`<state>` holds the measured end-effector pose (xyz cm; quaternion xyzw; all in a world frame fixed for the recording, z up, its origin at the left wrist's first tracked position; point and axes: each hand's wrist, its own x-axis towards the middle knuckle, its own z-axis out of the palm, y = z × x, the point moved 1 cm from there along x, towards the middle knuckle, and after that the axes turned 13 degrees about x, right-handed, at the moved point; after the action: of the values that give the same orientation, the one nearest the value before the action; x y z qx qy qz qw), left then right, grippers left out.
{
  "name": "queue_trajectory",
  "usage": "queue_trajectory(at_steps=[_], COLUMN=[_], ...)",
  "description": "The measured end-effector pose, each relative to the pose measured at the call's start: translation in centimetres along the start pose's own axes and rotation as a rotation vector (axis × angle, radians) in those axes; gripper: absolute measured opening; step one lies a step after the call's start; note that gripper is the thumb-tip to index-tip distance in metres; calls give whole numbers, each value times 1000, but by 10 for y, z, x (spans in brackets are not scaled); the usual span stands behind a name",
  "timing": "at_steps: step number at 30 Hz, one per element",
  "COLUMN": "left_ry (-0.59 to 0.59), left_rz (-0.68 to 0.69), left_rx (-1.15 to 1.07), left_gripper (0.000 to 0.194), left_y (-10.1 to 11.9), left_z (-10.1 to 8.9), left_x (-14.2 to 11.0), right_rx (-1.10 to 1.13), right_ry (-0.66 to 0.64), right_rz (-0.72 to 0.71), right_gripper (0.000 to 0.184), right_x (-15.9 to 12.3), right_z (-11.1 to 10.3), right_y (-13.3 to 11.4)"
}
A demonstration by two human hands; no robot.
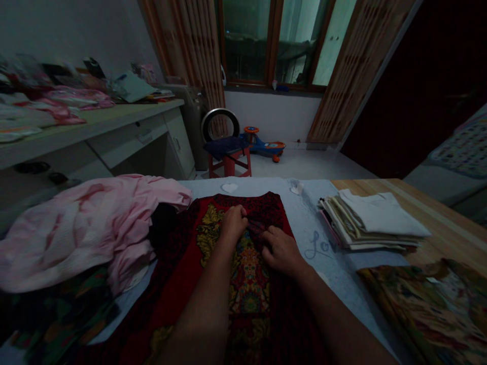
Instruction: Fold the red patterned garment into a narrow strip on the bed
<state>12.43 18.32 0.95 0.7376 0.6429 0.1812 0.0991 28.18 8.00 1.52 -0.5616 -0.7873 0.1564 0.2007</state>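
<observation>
2 bare hands (234, 223) (281, 251), 2 forearms (207, 294) (331, 304) (also bare)

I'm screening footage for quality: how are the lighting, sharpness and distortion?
Head view: dim overall, the window among the brighter areas, lower corners dark; desktop clutter smeared, left hand and right hand clearer; curtains lean, suggesting wide-angle distortion.

A spread garment (205, 274) lies on the table (452, 215), under both hands. Left of the left hand (235, 221) lies a heap (87, 223); right of the right hand (281, 249), a folded stack (380, 223), with a folded garment (426, 304) nearer the person. Beyond the hands stands a stool (230, 166).
</observation>
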Motion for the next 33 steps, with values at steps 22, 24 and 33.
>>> queue_trajectory(at_steps=[22, 24, 33], left_ry=[12, -24, -108], left_rz=[-23, -27, -58], left_rx=[-182, -213, -238], left_gripper=[16, 13, 23], left_y=[-1, 0, 1], left_z=[6, 4, -3], left_x=[4, 4, 3], right_rx=[134, 24, -13], right_ry=[65, -8, -52], right_rz=[51, 111, 118], right_gripper=[15, 30, 8], right_x=[-7, -6, -5], right_z=[-8, -10, -9], right_y=[-5, -7, -8])
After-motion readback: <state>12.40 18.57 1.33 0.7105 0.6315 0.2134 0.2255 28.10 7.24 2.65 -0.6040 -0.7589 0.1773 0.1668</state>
